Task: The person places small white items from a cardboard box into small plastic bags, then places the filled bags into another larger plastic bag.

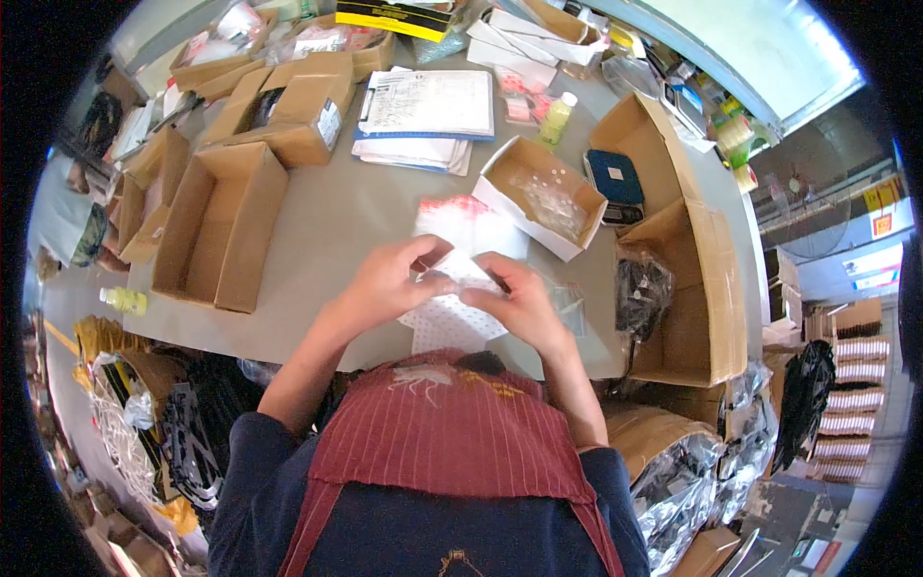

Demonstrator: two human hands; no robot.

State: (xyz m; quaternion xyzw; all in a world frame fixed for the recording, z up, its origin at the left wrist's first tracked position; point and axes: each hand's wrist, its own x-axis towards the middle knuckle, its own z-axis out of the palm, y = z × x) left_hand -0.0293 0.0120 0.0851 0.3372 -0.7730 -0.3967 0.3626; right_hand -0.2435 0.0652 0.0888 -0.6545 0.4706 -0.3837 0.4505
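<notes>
My left hand and my right hand meet over the near middle of the table. Between them, thumbs and fingertips pinch a small white piece that looks like paper or card; its exact kind is unclear. A white sheet with rows of small dots lies just below the fingers, toward my body. Beyond the hands is a white stack or bag with a red edge. Right of that stands a white open box holding small clear pieces. A clear plastic bag rests beside my right hand.
Empty-looking cardboard boxes stand at left, and larger open cartons at right. A clipboard with papers, a yellow-green bottle and a dark blue scale sit farther back. Another bottle is near the left edge.
</notes>
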